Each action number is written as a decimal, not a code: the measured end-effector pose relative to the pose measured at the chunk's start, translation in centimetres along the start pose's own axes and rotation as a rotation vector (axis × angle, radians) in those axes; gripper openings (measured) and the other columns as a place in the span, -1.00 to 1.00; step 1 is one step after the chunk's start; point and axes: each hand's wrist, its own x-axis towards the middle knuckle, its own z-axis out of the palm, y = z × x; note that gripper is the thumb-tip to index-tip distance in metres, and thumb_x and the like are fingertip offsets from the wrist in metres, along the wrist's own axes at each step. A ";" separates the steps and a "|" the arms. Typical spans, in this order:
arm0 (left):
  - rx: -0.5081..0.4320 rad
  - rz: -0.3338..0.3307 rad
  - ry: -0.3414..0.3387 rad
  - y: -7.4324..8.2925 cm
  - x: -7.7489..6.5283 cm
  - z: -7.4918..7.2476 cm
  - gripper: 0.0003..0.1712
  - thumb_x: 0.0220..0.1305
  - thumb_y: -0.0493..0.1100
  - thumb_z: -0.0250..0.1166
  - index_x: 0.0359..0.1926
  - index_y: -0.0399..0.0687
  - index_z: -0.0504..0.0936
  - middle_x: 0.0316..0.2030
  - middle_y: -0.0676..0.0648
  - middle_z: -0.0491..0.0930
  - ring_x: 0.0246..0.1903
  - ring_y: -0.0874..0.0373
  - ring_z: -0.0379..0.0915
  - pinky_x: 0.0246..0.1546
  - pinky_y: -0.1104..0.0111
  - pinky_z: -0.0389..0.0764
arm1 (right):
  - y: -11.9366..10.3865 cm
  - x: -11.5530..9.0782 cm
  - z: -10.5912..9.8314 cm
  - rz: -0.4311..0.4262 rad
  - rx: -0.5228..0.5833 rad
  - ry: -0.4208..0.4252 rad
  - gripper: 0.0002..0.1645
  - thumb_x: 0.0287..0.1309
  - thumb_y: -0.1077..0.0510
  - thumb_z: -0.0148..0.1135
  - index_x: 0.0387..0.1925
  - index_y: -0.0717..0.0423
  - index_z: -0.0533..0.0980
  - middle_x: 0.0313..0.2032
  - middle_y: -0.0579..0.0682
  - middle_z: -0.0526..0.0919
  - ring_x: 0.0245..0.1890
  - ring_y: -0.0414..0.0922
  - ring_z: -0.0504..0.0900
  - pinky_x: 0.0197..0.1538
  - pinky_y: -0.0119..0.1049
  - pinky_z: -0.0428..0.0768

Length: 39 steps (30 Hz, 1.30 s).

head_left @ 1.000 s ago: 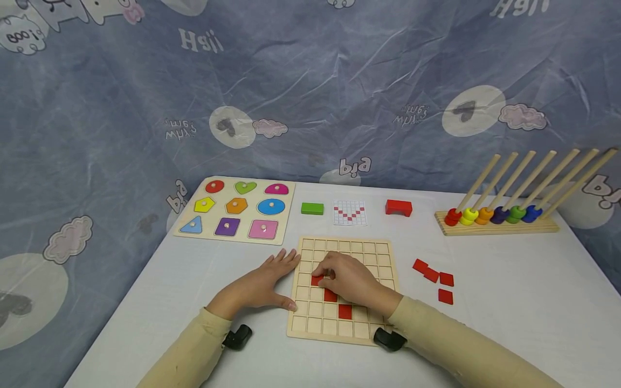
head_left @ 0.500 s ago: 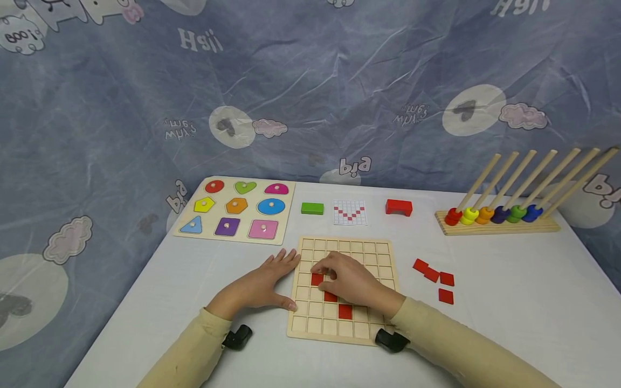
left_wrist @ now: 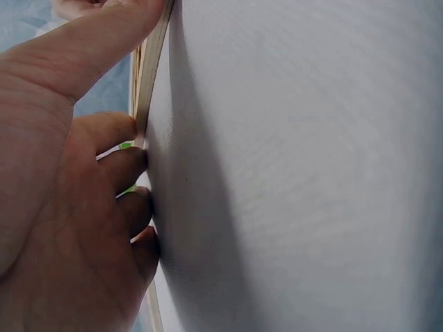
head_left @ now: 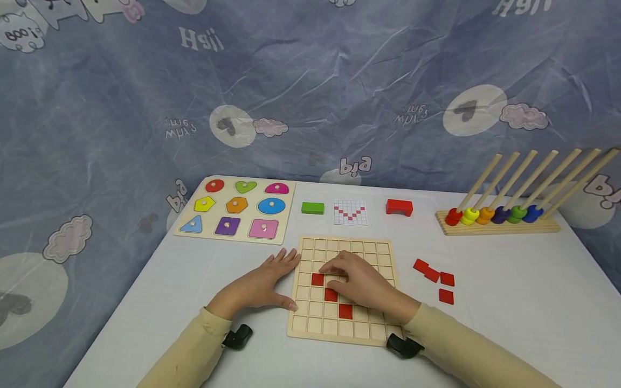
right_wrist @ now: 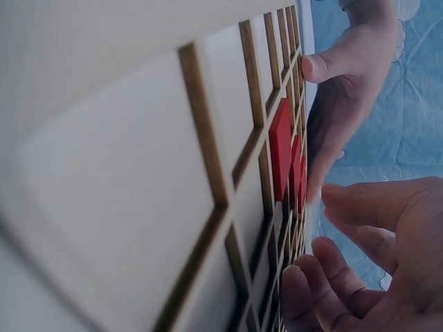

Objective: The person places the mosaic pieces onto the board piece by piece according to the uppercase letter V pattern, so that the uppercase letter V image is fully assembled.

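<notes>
A wooden grid board [head_left: 314, 325] lies on the table. Three red square tiles sit in its cells along a diagonal: an upper-left tile [head_left: 317, 279], a middle tile [head_left: 331, 295] and a lower tile [head_left: 345, 311]. The left hand [head_left: 262, 283] rests beside the board with straight fingers, its thumb and fingertips touching the left edge; the left wrist view shows the thumb [left_wrist: 104, 41] at that edge. Over the board is the right hand [head_left: 361, 283], fingers loosely bent and thumb apart from them. Nothing shows between these fingers in the right wrist view, where a red tile [right_wrist: 280, 149] lies beyond.
Several loose red tiles [head_left: 446, 296] lie right of the board. Behind it are a green block [head_left: 312, 208], a pattern card [head_left: 350, 213] and a red block [head_left: 399, 207]. A shape puzzle [head_left: 220, 235] lies back left; a peg stand with coloured rings [head_left: 499, 229] stands back right.
The right hand has drawn back to the right, off the upper-left red tile, which now shows fully in its cell. The left hand has stayed in place.
</notes>
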 end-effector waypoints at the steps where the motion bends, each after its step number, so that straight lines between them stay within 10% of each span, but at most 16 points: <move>1: 0.000 -0.001 -0.001 0.0 0.0 0.0 0.29 -0.03 0.27 0.57 0.61 0.06 0.09 0.61 0.02 -0.07 0.60 -0.02 -0.32 0.57 0.04 -0.16 | 0.1 -0.1 -0.1 -0.003 0.001 0.003 -0.70 0.22 0.17 0.41 -0.01 -0.13 0.70 -0.16 -0.19 0.58 -0.17 -0.19 0.52 -0.06 -0.23 0.57; 39: -0.009 0.020 0.007 0.3 -0.1 -0.1 0.27 -0.01 0.21 0.59 0.60 -0.02 0.11 0.60 -0.08 -0.04 0.59 -0.09 -0.30 0.57 0.02 -0.17 | 5.0 -7.3 -7.2 0.052 -0.103 0.176 -0.69 0.20 0.20 0.45 -0.01 -0.04 0.69 -0.22 -0.21 0.64 -0.30 -0.30 0.52 -0.29 -0.35 0.59</move>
